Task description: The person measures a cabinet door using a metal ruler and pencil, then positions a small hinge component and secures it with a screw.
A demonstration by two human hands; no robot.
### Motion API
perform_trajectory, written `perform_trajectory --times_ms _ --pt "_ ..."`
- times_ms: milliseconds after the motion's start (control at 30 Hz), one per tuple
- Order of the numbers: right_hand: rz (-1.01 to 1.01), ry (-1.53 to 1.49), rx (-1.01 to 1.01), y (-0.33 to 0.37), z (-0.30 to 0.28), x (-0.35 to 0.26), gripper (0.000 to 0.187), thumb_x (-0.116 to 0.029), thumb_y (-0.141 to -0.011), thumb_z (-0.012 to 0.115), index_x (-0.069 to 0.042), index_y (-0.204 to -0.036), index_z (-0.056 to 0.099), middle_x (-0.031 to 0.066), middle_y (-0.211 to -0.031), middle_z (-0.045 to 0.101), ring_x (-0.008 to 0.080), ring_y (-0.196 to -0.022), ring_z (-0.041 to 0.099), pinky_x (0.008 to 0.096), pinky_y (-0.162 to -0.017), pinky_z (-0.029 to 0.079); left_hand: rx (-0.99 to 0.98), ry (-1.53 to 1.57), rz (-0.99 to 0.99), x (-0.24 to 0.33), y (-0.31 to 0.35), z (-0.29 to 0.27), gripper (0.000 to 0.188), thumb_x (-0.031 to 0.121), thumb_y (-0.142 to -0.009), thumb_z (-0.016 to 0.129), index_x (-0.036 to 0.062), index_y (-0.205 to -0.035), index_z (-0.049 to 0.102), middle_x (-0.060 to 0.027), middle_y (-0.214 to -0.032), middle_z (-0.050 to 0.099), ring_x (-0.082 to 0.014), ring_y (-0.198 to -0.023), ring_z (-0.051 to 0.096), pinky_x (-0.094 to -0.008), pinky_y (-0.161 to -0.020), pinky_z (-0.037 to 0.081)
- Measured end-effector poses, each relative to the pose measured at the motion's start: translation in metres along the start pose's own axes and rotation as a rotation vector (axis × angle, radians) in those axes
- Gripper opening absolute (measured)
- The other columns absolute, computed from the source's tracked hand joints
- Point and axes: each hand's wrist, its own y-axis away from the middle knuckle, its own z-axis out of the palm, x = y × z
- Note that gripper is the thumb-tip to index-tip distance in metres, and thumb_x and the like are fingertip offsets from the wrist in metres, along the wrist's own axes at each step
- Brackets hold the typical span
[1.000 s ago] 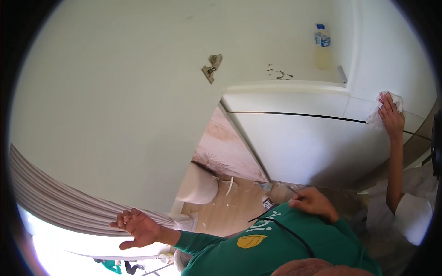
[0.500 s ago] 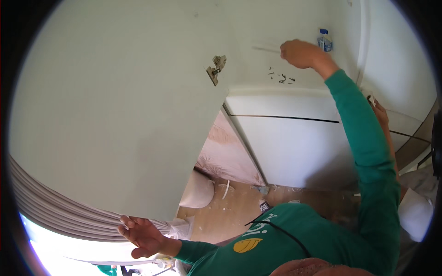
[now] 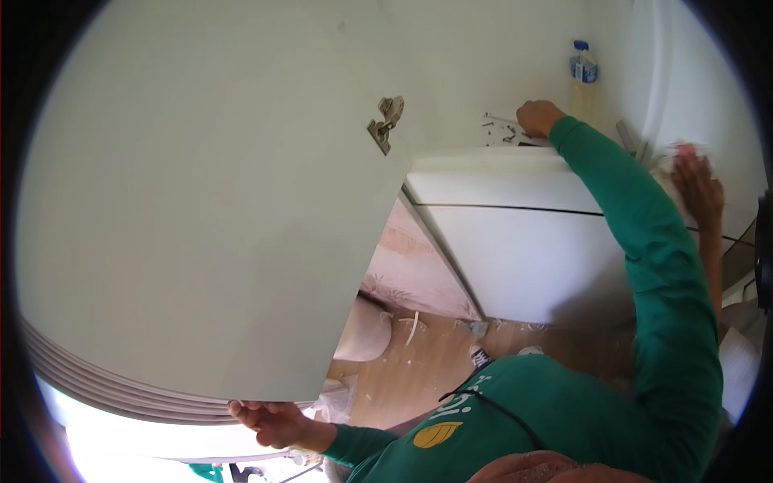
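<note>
1 head-worn fisheye view looks down, close above a pale panel (image 3: 201, 201).

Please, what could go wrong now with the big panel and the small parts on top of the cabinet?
1. Only the left hand supports the big panel from its lower edge, so it may tip or slip.
2. The right hand reaches far to the screws on the cabinet; some may roll off.
3. Another person's hand is close to the right arm; the two may bump.
</note>
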Motion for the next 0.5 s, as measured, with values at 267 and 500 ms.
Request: perform_trajectory --times_ms 267,500 --pt "0.066 -0.002 -0.075 0.001 -0.005 -0.005 0.023 -0.011 -0.089 0.067 -0.003 -0.108 0.078 0.0188 -0.119 0.074 0.036 -0.108 0.072 0.0433 -0.089 0.058 0.15 -0.375 0.096 -0.008 -0.007 0.024 0.064 0.021 -0.084 0.086 0.0066 -0.137 0.053 -0.0013 -0.105 0.069 -0.0132 -0.094 0.068 -0.0306 -0.089 0.063" --pt "0.045 -0.018 -0.052 0.003 0.0 -0.002 0.024 -0.011 -0.09 0.062 -0.002 -0.107 0.077 0.0212 -0.118 0.073 0.0376 -0.108 0.072 0.0446 -0.091 0.058 0.228 -0.495 0.11 -0.013 -0.012 0.037 0.067 0.017 -0.08 0.089 0.0056 -0.135 0.052 -0.0073 -0.117 0.068 -0.0179 -0.108 0.068 -0.0345 -0.1 0.06"
